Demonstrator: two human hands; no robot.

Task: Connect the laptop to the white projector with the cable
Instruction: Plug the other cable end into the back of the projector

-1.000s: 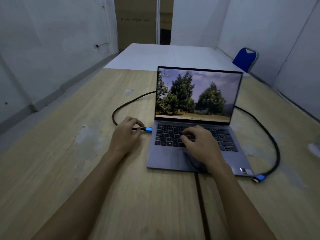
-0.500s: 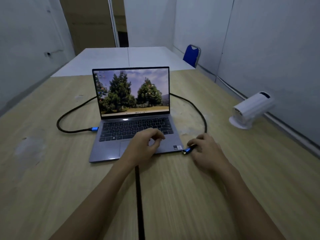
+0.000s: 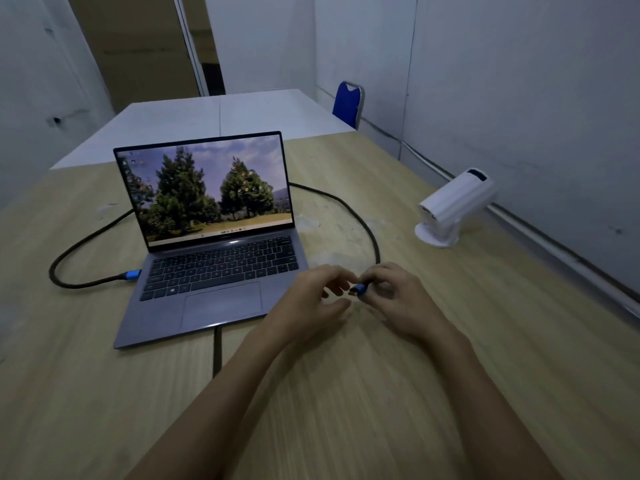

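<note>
An open grey laptop [image 3: 214,271] stands on the wooden table, its screen showing trees. A black cable [image 3: 360,220] loops behind it; one blue plug [image 3: 131,274] sits at the laptop's left side. My right hand [image 3: 398,299] holds the other blue plug [image 3: 360,290] just right of the laptop's front corner. My left hand [image 3: 311,303] hovers beside that plug with fingers spread, fingertips close to it. The white projector [image 3: 453,206] sits on its round base near the right wall, well apart from both hands.
The wooden table [image 3: 346,393] has a dark seam down its middle. A white table [image 3: 214,116] joins it at the far end. A blue chair [image 3: 348,103] stands by the right wall. Walls close in on both sides.
My left hand came off the laptop's palm rest and moved right to the plug. My right hand lifted the plug off the table. The view shifted slightly.
</note>
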